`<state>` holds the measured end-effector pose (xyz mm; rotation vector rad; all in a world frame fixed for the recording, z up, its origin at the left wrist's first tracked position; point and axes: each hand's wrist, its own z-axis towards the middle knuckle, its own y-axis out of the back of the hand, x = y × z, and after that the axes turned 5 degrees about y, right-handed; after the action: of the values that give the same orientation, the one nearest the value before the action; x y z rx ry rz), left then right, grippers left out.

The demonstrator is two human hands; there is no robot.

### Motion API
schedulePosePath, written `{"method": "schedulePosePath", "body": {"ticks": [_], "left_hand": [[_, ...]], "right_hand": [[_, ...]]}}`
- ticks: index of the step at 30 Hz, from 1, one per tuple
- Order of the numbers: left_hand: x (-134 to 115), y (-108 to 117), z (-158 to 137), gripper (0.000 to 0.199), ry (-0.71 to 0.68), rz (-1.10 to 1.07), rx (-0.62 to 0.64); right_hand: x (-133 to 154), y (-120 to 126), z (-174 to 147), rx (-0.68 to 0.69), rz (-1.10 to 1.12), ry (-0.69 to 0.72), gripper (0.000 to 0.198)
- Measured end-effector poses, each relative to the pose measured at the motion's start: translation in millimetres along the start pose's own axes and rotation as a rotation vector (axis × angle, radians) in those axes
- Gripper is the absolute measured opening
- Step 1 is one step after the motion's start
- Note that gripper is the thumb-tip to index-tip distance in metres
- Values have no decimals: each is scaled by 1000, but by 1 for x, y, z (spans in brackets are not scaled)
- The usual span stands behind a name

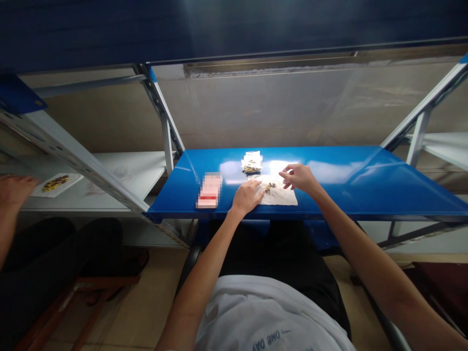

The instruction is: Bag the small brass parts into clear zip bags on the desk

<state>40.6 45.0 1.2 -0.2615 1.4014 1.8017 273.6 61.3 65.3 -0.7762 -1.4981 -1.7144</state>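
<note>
White shirt (252, 304) fabric, with upside-down blue lettering, fills the bottom of the view, above dark trousers (303, 263). Ahead, a pale sheet (287, 197) lies near the front edge of a glossy blue surface (351, 187), carrying a small cluster of brownish bits (271, 185) around its middle. The left hand (248, 196) rests over the sheet's left side, loosely spread, with its fingertips beside the bits. The right hand (297, 176) is over the sheet's right side, fingers bent and thumb close to them; whether anything is pinched there I cannot tell. Just behind the sheet stands an uneven stack of pale, flat pieces (252, 162). Left of the left hand lies a pixelated pink-and-red rectangular item (209, 190). Farther left, beyond a metal post (91, 151), a white shelf (144, 168) bears a white sheet of yellow and dark bits (55, 183), with another person's hand (16, 189) beside it. A grey wall (256, 112) rises behind.
</note>
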Motion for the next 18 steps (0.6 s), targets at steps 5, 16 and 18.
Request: {"method": "schedulePosePath", "body": {"ticks": [5,16,18], "left_hand": [[3,-5,0,35,-5,5,-10],[2,-9,-2,38,-64,290,1],[1,-9,-2,39,-71,342,2]], "right_hand": [[6,3,3,0,-131,96,17],[19,5,10,9,-464,232,20],[19,5,10,10,-467,232,20]]}}
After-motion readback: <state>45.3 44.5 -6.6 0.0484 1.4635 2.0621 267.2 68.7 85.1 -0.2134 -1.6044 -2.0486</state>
